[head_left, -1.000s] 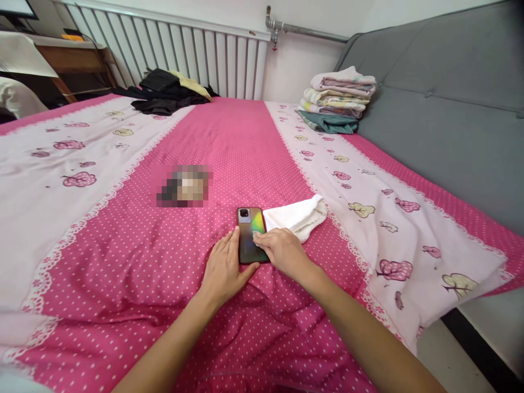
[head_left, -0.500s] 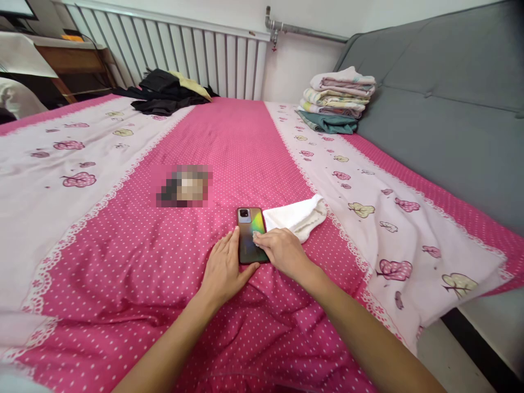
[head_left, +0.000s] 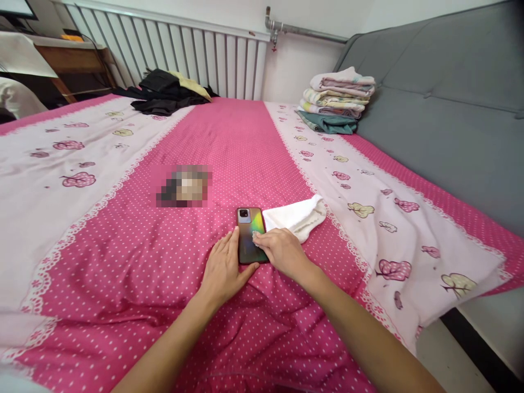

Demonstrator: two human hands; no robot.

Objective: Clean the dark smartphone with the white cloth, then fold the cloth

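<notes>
Plainly enough, the phone lies back up on the bed, near the middle of the view, with its camera corner at the far left and a yellow-green sheen across its back. The left hand rests beside it, thumb spread away from the fingers: the fingers lie along the phone's left edge, and the thumb stretches along its near edge. The right hand has its fingertips drawn narrow, pinching a small white wad against the phone's back, right of its middle. What the wad is made of is too small to tell.

Just to the right of the phone lies a white cloth, its left end at the phone's edge and its near side partly covered by the right hand. Farther off to the left, apart from both hands, sits a blurred thing, dark and tan, that cannot be made out.

At the far side of the bed, dark clothes lie in a loose heap before a white radiator. A stack of folded fabric stands next to the grey headboard. In the far left corner is a wooden bench with a screen on it.
</notes>
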